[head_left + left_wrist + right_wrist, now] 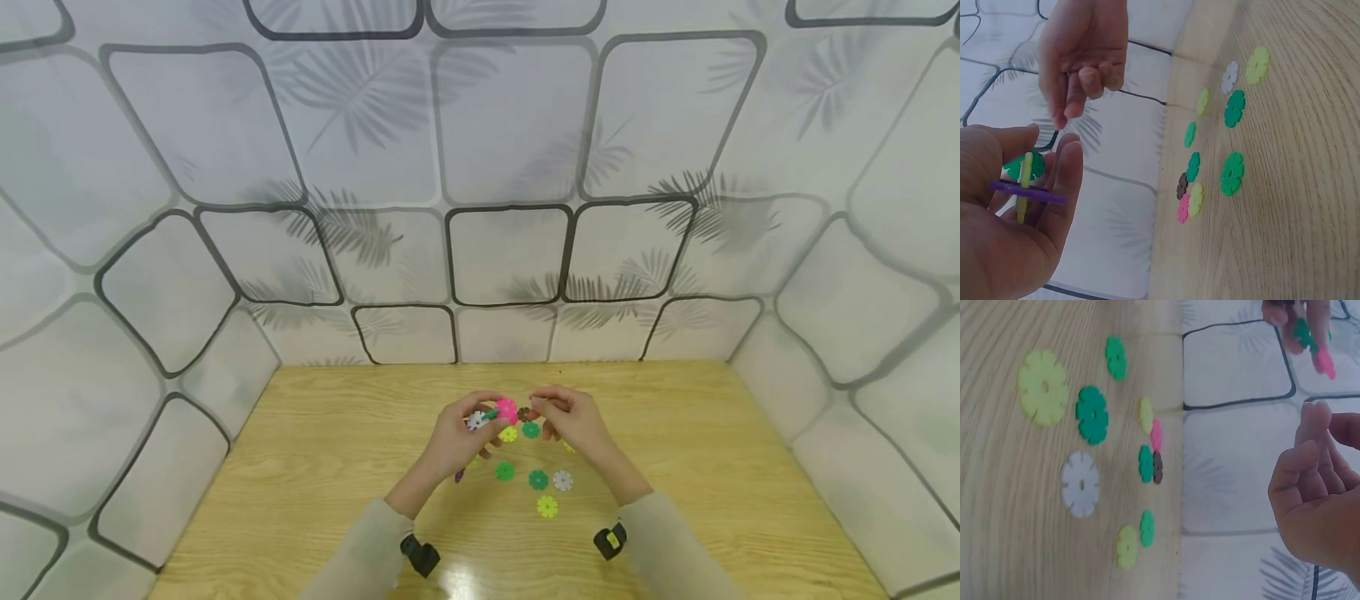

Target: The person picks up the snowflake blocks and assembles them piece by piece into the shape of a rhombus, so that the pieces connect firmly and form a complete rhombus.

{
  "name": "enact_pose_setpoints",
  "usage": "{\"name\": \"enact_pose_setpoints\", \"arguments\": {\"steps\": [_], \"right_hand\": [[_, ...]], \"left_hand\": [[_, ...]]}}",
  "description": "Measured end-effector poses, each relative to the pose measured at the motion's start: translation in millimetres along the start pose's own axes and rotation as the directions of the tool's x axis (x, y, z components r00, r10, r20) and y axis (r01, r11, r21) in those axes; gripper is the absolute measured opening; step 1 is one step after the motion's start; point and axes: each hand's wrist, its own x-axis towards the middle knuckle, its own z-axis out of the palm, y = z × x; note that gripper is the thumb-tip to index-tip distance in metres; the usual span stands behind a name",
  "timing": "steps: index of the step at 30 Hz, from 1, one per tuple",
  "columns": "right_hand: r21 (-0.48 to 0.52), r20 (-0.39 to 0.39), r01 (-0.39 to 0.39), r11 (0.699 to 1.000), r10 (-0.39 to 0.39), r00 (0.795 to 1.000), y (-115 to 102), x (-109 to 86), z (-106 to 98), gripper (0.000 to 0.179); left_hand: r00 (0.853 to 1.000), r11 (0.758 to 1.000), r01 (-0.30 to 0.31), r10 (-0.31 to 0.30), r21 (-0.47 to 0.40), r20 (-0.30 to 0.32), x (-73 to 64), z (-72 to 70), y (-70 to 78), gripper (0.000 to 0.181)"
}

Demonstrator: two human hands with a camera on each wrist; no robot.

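My left hand (pixel 452 440) grips several notched plastic discs joined together. In the head view, a pink disc (pixel 506 407), a green disc (pixel 491 414) and a white disc (pixel 476 420) show at its fingers. A purple disc (pixel 1029 191) crosses a yellow disc (pixel 1021 212) by the palm in the left wrist view. My right hand (pixel 579 423) hovers just to the right, its fingers loosely curled and fingertips close together; no disc shows between them. The left fingers partly hide the joined discs.
Loose discs lie on the wooden table (pixel 337 467): a white one (pixel 1080 484), yellow ones (pixel 1042 387), green ones (pixel 1092 415), a brown one (pixel 1158 467) and a pink one (pixel 1157 434). A patterned wall (pixel 510 250) borders the table's back and sides.
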Motion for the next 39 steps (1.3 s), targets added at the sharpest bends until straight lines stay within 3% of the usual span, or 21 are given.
{"name": "enact_pose_setpoints", "arguments": {"steps": [13, 26, 34, 39], "right_hand": [[-0.127, -0.052, -0.043, 0.991, 0.037, 0.998, 33.7, -2.7, -23.6, 0.024], [-0.229, -0.072, -0.079, 0.970, 0.064, 0.995, 59.9, -12.3, -39.0, 0.029], [-0.290, -0.087, -0.136, 0.947, 0.116, 0.989, 75.2, -14.3, -44.0, 0.026], [-0.346, -0.092, -0.133, 0.929, 0.108, 0.990, 80.0, -16.3, -45.8, 0.027]], "left_hand": [[1.000, 1.000, -0.025, 0.025, 0.005, -0.003, 1.5, -1.6, -2.4, 0.044], [1.000, 1.000, 0.008, -0.008, -0.006, -0.005, 0.8, -3.7, -1.1, 0.043], [1.000, 1.000, 0.002, -0.002, -0.010, -0.007, -0.2, -4.4, -1.0, 0.044], [1.000, 1.000, -0.001, 0.001, -0.010, -0.004, -0.1, -4.7, -1.3, 0.044]]}}
